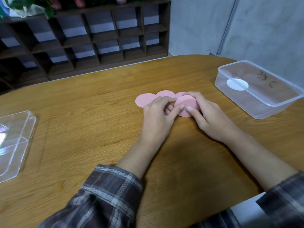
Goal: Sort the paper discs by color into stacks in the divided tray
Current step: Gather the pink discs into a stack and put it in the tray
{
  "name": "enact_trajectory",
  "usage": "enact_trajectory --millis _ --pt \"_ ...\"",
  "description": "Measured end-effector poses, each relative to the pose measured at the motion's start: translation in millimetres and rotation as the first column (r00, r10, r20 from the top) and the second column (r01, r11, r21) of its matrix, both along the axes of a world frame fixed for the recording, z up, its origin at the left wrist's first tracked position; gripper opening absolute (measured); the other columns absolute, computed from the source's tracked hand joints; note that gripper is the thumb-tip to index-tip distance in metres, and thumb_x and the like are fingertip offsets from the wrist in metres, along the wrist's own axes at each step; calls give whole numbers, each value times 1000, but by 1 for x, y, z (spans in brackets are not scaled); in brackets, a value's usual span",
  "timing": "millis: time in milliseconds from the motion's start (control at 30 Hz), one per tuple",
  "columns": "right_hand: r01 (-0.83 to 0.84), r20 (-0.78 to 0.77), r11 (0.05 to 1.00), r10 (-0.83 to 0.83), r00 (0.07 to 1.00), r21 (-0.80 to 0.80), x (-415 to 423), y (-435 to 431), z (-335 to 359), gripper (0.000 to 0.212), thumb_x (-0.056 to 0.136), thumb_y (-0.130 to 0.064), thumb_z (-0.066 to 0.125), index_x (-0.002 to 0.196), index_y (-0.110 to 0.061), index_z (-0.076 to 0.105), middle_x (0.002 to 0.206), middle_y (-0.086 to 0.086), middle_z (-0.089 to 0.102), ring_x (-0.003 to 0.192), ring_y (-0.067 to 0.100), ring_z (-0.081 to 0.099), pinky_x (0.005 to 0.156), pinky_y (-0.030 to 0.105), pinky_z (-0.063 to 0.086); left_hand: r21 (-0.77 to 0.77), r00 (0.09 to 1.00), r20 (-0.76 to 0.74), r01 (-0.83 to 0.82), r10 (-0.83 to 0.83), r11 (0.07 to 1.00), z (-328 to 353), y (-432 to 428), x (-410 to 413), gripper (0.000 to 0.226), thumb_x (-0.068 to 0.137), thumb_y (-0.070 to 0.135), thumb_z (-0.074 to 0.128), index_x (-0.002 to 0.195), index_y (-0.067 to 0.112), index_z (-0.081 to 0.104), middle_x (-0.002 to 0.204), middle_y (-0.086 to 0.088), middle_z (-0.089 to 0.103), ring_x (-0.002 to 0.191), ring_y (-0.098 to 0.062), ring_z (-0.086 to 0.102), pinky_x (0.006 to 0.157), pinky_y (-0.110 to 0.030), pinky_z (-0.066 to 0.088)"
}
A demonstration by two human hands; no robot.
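Here, at the centre of the frame, both of your hands meet on a stack of pink discs (186, 102) sitting on the wooden table (82, 104). Your left hand (156, 116) comes in from the left with its fingers curled, the thumb laid across the stack's top and near edge. Your right hand (209, 114) wraps the stack from the right: its fingers curl round the far side and the thumb presses on top, so the stack is grasped between both hands.

Just behind and to the left of the stack, three loose pink discs (144, 100) lie flat on the table in an overlapping row, partly hidden by your left hand.

The divided tray (24, 137), clear plastic, sits at the left edge of the frame, well apart from the discs. At the right edge stands a clear tub (263, 106) with a white disc (236, 83) lying on its floor.

Plaid sleeves (111, 191) cover your forearms at the bottom of the frame. A dark shelf unit (98, 38) fills the upper left.
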State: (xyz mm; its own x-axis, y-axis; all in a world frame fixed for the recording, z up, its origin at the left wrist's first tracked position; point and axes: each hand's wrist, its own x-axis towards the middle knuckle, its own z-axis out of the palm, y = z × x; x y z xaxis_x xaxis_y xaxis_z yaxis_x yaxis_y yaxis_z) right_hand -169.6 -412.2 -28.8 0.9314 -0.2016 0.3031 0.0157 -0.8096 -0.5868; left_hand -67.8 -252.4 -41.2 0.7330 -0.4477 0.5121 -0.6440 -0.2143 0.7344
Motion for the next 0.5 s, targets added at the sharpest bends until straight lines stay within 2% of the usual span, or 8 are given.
enact_trajectory --millis 67,100,167,233,367,433,500 --pt "7 28 1000 -7 1000 4 -1 -2 0 33 106 -23 51 138 -28 48 119 -16 59 99 -10 52 85 2 33 122 999 53 -17 11 992 0 6 4 30 87 42 80 109 22 78 91 7 69 83 -9 65 75 -31 56" --pt "20 31 1000 -20 999 5 -2 -3 1 32 106 -23 53 137 -27 49 115 -15 60 96 -12 53 83 1 33 202 996 89 -40 22 979 0 10 6 35 86 47 79 112 23 77 99 7 67 92 -12 65 76 -33 56" --pt "36 33 999 -36 999 16 -2 -5 1 33 105 -23 53 138 -26 51 114 -15 61 95 -17 52 81 1 33 328 989 138 -93 50 940 -2 19 9 41 84 53 80 114 24 76 112 8 63 107 -14 61 79 -30 50" --pt "36 44 999 -38 998 36 -1 -7 0 35 105 -23 54 139 -27 52 117 -15 62 100 -16 52 82 1 33 375 988 142 -114 64 920 -5 29 12 45 82 54 80 115 23 76 118 8 63 113 -14 58 82 -29 46" --pt "35 48 998 -38 998 53 -1 -9 -4 33 105 -24 55 138 -29 53 119 -13 64 106 -5 56 82 3 36 363 991 129 -64 18 929 -9 49 14 30 88 39 80 109 18 77 114 6 69 110 -15 60 90 -31 48" --pt "48 39 998 -49 998 46 -2 -8 -4 33 104 -26 55 137 -29 53 118 -11 66 103 2 58 82 5 37 370 990 140 -38 -15 928 -8 54 14 18 91 31 78 103 18 77 104 6 71 99 -16 62 87 -37 51" --pt "53 44 998 -55 998 34 -3 -5 -3 33 104 -25 55 137 -29 53 118 -10 66 100 2 58 81 4 36 393 986 163 -27 -41 919 -5 56 11 12 95 30 72 100 19 76 95 8 70 92 -15 62 81 -41 53"
